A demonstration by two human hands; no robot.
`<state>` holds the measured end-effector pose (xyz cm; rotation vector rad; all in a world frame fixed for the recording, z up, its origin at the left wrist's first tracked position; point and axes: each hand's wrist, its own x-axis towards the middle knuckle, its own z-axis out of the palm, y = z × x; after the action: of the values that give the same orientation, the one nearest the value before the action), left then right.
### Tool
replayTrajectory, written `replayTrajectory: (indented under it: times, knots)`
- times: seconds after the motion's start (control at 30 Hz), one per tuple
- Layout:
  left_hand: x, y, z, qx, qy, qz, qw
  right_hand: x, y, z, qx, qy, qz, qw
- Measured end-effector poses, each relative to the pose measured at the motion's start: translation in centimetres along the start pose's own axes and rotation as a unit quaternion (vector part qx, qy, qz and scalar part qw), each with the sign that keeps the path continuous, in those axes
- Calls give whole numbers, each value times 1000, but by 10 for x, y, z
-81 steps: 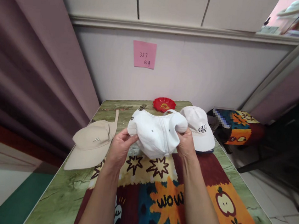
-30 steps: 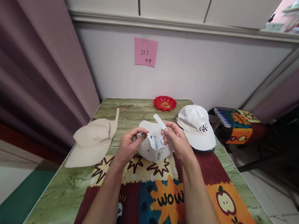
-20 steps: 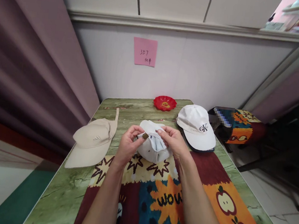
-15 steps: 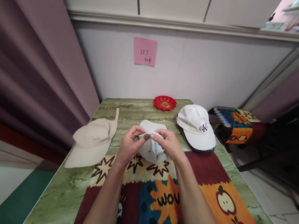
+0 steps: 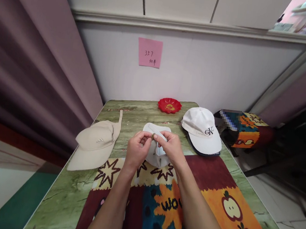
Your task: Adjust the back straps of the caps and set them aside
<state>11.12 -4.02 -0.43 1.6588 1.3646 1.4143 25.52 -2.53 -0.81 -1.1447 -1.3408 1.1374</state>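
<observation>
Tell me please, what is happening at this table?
A person is working at the metal buckle of a pale cap. The left hand pinches the buckle, and the right hand grips the cap beside it. The fingers hide whether it is fastened. A beige cap lies to the left, a white lettered cap to the right.
</observation>
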Motion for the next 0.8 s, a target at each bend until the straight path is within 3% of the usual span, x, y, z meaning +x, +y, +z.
replayTrajectory:
  times: [0.2,0.4,0.47,0.63,0.8]
  knots:
    - [1,-6,1,-138,-8,-103,985,-1,-1,1,-8,5,-22,1000]
    - [5,-11,-11,-117,45,-126,984,1,-6,-12,59,23,5,998]
    - [5,-8,-16,-145,21,-151,978,0,-10,-20,43,27,-5,999]
    - [7,-4,-25,-271,-101,-198,936,-7,-21,-31,-29,4,-8,1000]
    - [8,-9,-28,-351,-133,-206,904,-11,-28,-24,-65,-11,-30,997]
